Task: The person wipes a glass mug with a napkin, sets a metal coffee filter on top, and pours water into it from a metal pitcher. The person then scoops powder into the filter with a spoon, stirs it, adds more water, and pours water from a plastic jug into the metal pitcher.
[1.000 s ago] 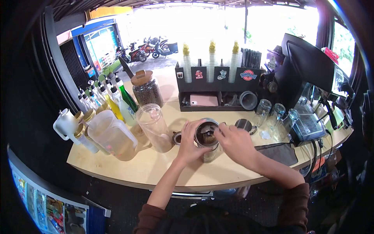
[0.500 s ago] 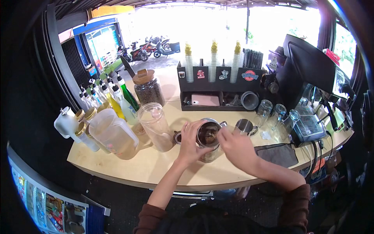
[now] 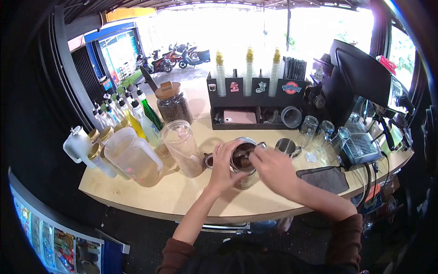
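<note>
My left hand [image 3: 223, 170] is wrapped round the left side of a round metal-rimmed container [image 3: 243, 158] with dark contents, over a clear glass base [image 3: 245, 183]. Above its right edge, my right hand [image 3: 276, 171] is closed on a utensil, of which a metal end shows by the fingers and a part shows inside the container. A small dark round item [image 3: 208, 160] lies just left of my left hand. To the right of the container stands a metal cup with a handle [image 3: 286, 146].
A tall clear pitcher [image 3: 184, 150], a plastic jug [image 3: 133, 160], syrup bottles [image 3: 133, 119] and a jar of beans [image 3: 174, 107] stand left. Behind is a black cup organizer [image 3: 257, 101]. Glasses [image 3: 325, 132], a dark cloth [image 3: 325, 179] and a machine [image 3: 360, 145] are at right.
My right hand has shifted slightly over the container, and the utensil inside has changed position. My left hand keeps its hold on the container.
</note>
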{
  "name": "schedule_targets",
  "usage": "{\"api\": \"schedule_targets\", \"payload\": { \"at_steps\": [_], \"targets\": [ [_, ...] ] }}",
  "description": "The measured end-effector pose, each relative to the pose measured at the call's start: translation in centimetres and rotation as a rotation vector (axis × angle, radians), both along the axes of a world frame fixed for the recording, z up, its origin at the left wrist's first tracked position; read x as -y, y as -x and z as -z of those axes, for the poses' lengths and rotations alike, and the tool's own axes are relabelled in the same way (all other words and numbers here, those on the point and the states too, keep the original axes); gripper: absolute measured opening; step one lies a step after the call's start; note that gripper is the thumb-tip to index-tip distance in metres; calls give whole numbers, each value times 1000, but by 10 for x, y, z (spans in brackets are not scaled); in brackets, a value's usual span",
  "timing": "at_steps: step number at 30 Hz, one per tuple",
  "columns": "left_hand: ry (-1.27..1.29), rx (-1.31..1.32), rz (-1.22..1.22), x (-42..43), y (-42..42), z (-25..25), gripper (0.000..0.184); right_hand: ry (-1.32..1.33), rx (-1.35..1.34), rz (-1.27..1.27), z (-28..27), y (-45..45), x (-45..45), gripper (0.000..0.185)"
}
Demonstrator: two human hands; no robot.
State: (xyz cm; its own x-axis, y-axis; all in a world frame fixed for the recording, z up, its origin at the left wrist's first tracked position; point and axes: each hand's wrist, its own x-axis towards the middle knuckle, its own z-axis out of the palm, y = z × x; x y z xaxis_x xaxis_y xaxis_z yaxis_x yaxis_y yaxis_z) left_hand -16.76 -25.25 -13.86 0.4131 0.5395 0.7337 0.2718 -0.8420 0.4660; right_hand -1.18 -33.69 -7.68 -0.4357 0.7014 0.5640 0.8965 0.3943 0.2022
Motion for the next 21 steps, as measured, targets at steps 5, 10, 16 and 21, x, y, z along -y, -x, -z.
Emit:
{"api": "schedule_targets", "payload": {
  "at_steps": [5, 10, 16, 21],
  "targets": [
    [25, -14, -9, 0, -1, 2, 87, -62, 38, 100, -2, -5, 1, 24],
    [17, -4, -3, -2, -1, 3, 85, -27, 91, 26, 5, -2, 5, 25],
    [9, 1, 6, -3, 0, 3, 86, 21, 131, 4, 6, 1, 9, 27],
    [18, -13, -3, -2, -1, 3, 86, -45, 126, 65, 2, -4, 6, 25]
  ]
}}
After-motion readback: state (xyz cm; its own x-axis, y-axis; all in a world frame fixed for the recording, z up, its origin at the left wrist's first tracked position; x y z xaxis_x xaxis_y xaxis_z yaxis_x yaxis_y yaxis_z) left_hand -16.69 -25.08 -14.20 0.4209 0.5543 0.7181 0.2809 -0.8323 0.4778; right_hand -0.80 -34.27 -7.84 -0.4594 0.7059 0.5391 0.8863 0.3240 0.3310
